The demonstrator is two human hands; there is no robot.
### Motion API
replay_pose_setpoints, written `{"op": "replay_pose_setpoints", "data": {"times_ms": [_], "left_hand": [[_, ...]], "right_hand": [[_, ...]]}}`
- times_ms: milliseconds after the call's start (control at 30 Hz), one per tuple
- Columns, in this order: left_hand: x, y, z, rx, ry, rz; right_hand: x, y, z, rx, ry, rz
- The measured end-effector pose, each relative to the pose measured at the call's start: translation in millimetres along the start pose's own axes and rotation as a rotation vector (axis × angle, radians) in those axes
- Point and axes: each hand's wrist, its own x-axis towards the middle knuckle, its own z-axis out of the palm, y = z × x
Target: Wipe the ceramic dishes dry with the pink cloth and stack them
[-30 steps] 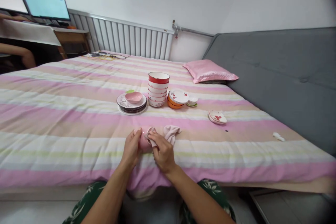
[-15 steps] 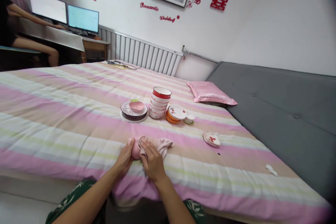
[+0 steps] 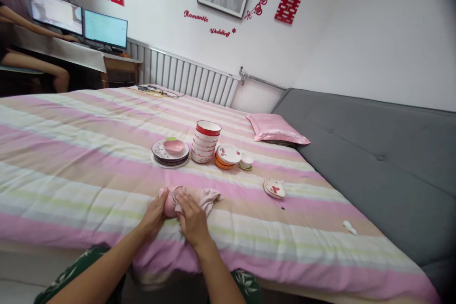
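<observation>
My left hand (image 3: 156, 213) is closed on the side of a small pink bowl (image 3: 170, 205), held tilted just above the bed's near edge. Pressed against the bowl's rim and inside is a pale pink cloth (image 3: 210, 199), which my right hand (image 3: 192, 218) grips; its loose end trails to the right on the bedspread. Beyond my hands stand a stack of plates (image 3: 170, 159) with a pink heart-shaped dish (image 3: 174, 146) on top, and a tall stack of white bowls (image 3: 204, 145) under a red-rimmed one.
Orange bowls (image 3: 223, 164) topped by a flowered plate (image 3: 230, 153), small white dishes (image 3: 245, 160) and square dishes (image 3: 274, 188) sit on the striped bedspread (image 3: 107, 175). A pink pillow (image 3: 276, 128) lies by the grey headboard (image 3: 356, 152). A person's arm (image 3: 35, 28) shows at the desk.
The whole view has shifted, so things appear further left. My hands keep hold of the bowl and cloth, with little change in their grip.
</observation>
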Motion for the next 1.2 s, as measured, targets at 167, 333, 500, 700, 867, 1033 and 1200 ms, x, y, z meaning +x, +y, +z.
{"op": "replay_pose_setpoints", "data": {"times_ms": [167,333,500,700,867,1033,1200], "left_hand": [[-1.2,-1.0,4.2,0.014,0.008,-0.004],[-3.8,-1.0,7.8,0.027,0.033,0.01],[-5.8,-0.1,9.7,0.029,0.033,0.011],[-3.8,-2.0,7.3,0.029,0.055,0.017],[-2.8,-2.9,5.8,0.037,0.04,0.019],[-3.5,-2.3,5.5,0.043,0.036,0.025],[-3.6,-3.1,5.5,0.037,0.031,0.016]], "right_hand": [[2.2,-3.0,-6.1,0.026,-0.012,0.037],[1.8,-4.6,-6.6,0.036,0.007,0.058],[1.6,-5.4,-5.8,0.065,0.016,0.067],[1.7,-7.4,-6.9,0.064,0.01,0.077],[0.6,-8.5,-6.2,0.045,0.006,0.083],[0.3,-6.9,-7.1,0.051,-0.004,0.076],[0.8,-3.0,-12.9,0.072,-0.055,0.036]]}}
